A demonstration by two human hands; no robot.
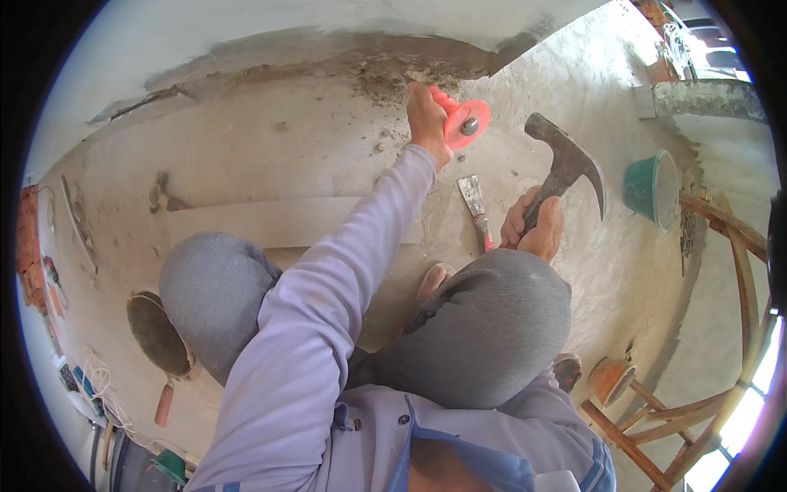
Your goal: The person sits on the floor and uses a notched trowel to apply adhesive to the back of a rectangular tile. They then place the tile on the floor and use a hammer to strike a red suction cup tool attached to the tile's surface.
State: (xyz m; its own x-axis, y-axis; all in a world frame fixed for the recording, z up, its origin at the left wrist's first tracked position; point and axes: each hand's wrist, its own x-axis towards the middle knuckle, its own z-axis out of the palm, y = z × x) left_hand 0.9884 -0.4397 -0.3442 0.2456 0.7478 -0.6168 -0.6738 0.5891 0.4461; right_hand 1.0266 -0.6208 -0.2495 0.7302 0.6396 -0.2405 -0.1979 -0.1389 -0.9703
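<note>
My left hand (428, 123) is wrapped round a chisel with a red-orange grip and a round hand guard (468, 123). The chisel's metal striking head points up toward me, while its tip is hidden near the rough, crumbled base of the wall (393, 74). Beyond my right knee, my right hand (537, 230) grips the handle of a claw hammer (566, 156). The hammer head is raised to the right of the chisel, apart from it. A scraper (471, 197) with a red handle end lies on the floor between the two hands.
A pale board (254, 220) lies left of my forearm, with a hammer-like tool (164, 195) beside its end. A dark round pan (156, 332) sits by my left knee. At right stand a green bucket (643, 182), an orange bucket (612, 381) and a wooden frame (689, 426).
</note>
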